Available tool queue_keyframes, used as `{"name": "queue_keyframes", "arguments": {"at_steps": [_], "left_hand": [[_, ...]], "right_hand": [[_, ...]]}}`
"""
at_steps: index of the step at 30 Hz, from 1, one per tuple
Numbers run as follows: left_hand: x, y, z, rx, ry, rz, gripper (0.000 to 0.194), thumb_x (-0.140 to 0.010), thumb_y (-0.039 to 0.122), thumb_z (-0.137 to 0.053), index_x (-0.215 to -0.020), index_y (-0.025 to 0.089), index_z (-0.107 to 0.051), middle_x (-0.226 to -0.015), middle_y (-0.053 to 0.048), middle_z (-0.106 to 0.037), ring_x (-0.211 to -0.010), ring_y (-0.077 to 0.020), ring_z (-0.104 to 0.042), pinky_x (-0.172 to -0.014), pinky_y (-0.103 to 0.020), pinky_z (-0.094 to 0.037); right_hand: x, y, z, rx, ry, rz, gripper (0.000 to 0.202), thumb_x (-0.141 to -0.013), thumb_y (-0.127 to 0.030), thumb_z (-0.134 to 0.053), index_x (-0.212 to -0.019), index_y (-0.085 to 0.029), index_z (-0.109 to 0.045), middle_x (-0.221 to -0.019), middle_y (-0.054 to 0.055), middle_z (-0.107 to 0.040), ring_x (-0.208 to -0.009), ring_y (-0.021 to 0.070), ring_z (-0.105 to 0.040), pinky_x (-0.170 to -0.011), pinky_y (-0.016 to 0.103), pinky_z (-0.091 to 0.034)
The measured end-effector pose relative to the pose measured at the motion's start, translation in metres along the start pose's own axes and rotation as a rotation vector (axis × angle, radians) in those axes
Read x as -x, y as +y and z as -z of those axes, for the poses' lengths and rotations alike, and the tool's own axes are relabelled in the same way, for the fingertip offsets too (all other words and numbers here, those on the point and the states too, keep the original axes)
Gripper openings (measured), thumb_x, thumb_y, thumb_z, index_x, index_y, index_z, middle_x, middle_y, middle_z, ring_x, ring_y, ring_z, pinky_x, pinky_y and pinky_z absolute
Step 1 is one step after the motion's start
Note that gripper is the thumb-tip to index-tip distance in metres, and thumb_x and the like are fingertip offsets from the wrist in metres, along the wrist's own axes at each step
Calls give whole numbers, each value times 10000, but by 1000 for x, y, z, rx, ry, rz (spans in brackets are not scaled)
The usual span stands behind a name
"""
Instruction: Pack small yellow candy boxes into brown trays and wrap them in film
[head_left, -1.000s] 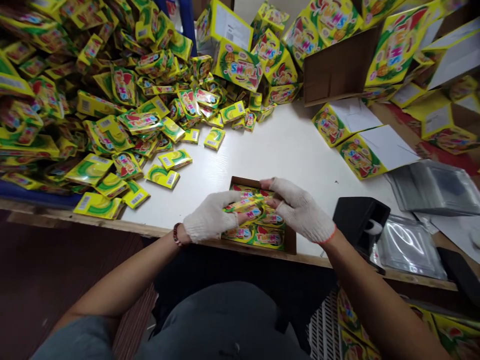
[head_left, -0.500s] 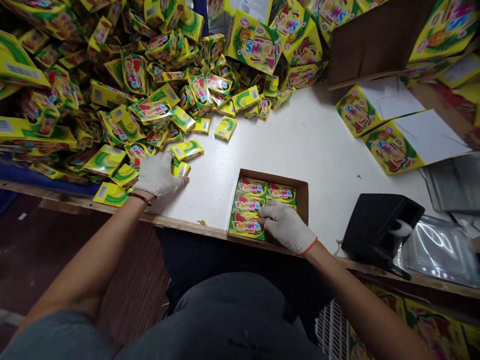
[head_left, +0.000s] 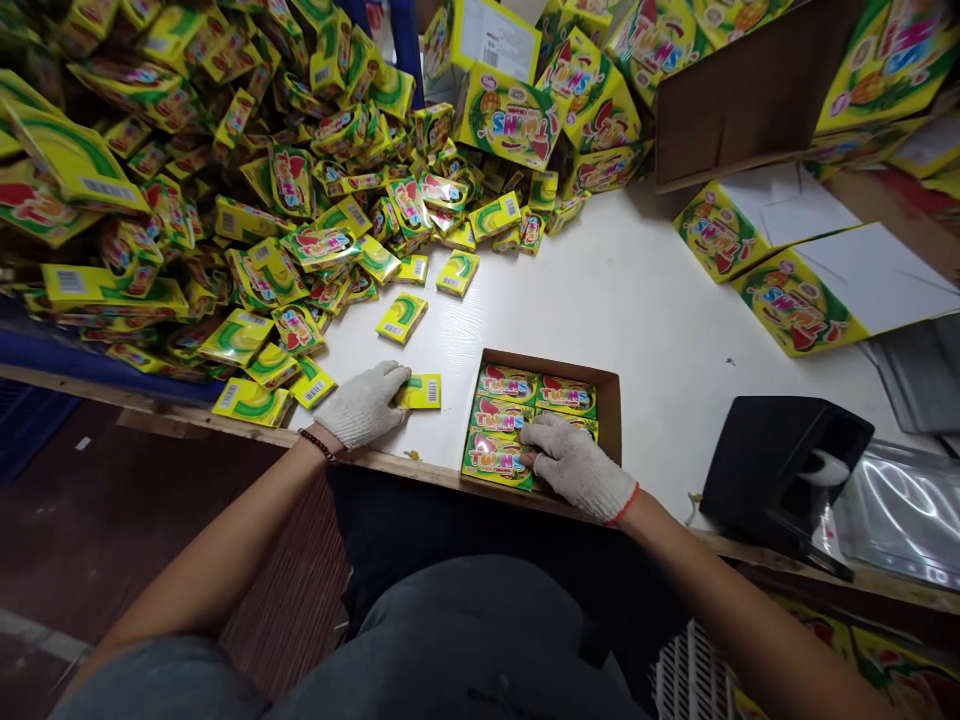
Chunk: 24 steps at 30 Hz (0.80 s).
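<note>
My left hand (head_left: 365, 403), in a white knit glove, has its fingers around one end of a small yellow-green carton (head_left: 425, 391) on the white table. The carton's barcode end sticks out to the right. My right hand (head_left: 579, 462), also gloved, reaches into an open cardboard tray (head_left: 611, 405) at the table's front edge. Its fingers are curled over the front right part, and what they may hold is hidden. Several small "Twins" cartons (head_left: 501, 415) lie face up in the tray, in rows.
A large heap of the same cartons (head_left: 292, 185) covers the left side. Larger "Twins" boxes (head_left: 506, 115) stand at the back, and two more (head_left: 799, 305) lie to the right. A black tape dispenser (head_left: 780, 470) and clear plastic trays (head_left: 900, 510) are at front right.
My left hand has moved right from the heap, bringing a small carton along the table toward the tray. My right hand stays in the tray. The view has shifted slightly.
</note>
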<state>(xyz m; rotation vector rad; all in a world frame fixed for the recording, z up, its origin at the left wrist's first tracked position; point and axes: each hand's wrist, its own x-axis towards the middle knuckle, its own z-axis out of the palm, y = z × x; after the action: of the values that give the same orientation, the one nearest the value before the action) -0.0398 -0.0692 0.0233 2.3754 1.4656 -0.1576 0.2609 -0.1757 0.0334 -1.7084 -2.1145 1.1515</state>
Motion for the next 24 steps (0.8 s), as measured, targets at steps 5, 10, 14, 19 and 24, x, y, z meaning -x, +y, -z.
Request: {"name": "queue_keyframes", "arguments": {"at_steps": [5, 10, 14, 19, 24], "left_hand": [[10, 18, 28, 514, 71, 58, 565, -872, 586, -529, -1235, 168, -642, -1159, -110, -697, -988, -272, -649, -865, -378, -511], [19, 85, 69, 700, -69, -181, 527, -881, 619, -532, -1059, 157, -713, -900, -34, -723, -744, -168, -605, -688, -274, -482], [9, 106, 64, 731, 8, -330, 513, -958, 573, -404, -986, 163, -711, -906, -49, -711, -802, -182, -623, -740, -308, -492], [-47, 51, 37, 414, 476, 8, 410, -854, 480, -645, -1136, 182, -652, -1175, -112, -652, -1114, -279, -586, -957, -433, -464], [-86, -2, 26, 241, 441, 264, 590, -774, 480, -750, -1152, 63, -576, -1269, -159, -585, -1279, -353, -465, -1052, -527, -382]], "right_hand": [[2, -20, 20, 125, 310, 224, 266, -945, -131, -428, -1086, -196, -644, -1096, 83, -617, -1024, 208, -598, -896, 357, -510], [6, -82, 63, 613, 309, 353, 331, -962, -118, -417, -1213, -172, -625, -1149, 138, -661, -932, 228, -622, -740, 328, -490], [13, -89, 90, 775, 50, 138, 255, -950, -157, -477, -1130, -189, -656, -1020, 118, -702, -881, 228, -639, -685, 302, -445], [13, -52, 90, 744, -385, -244, 273, -922, -189, -517, -1119, -203, -706, -1053, 133, -738, -886, 261, -695, -693, 330, -478], [-2, -53, 74, 779, -529, -343, 266, -851, -136, -617, -1085, -120, -742, -1085, 214, -727, -997, 342, -698, -762, 417, -533]]}}
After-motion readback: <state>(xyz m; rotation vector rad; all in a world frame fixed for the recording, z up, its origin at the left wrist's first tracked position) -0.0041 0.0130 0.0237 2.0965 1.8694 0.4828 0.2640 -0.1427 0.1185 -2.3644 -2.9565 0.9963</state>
